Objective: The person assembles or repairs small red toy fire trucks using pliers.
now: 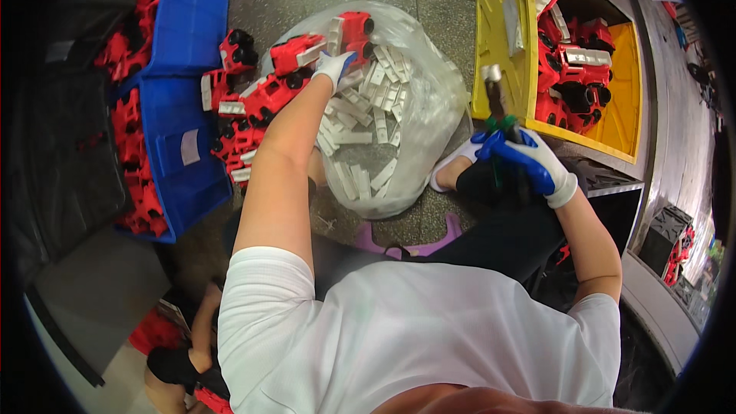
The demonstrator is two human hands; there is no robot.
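My left hand (335, 69), in a white glove with blue fingers, reaches forward over an open clear plastic bag. It is closed on a red toy truck (356, 27) with black wheels and a white part; the fingertips are partly hidden. My right hand (529, 159), gloved alike, is closed around a hammer-like tool (496, 96) with a green handle and a pale metallic tip, blurred, pointing away from me. Several loose white plastic pieces (372, 100) lie in the plastic bag (433, 100). More red toy trucks (268, 96) with white parts are heaped beside the bag's left edge.
At left stand blue bins (188, 107) with red toy parts. A yellow crate (506, 46) on the right holds several red toy trucks. Between my feet is a purple stool-like piece (414, 249). At lower left another person's arm (203, 330) shows.
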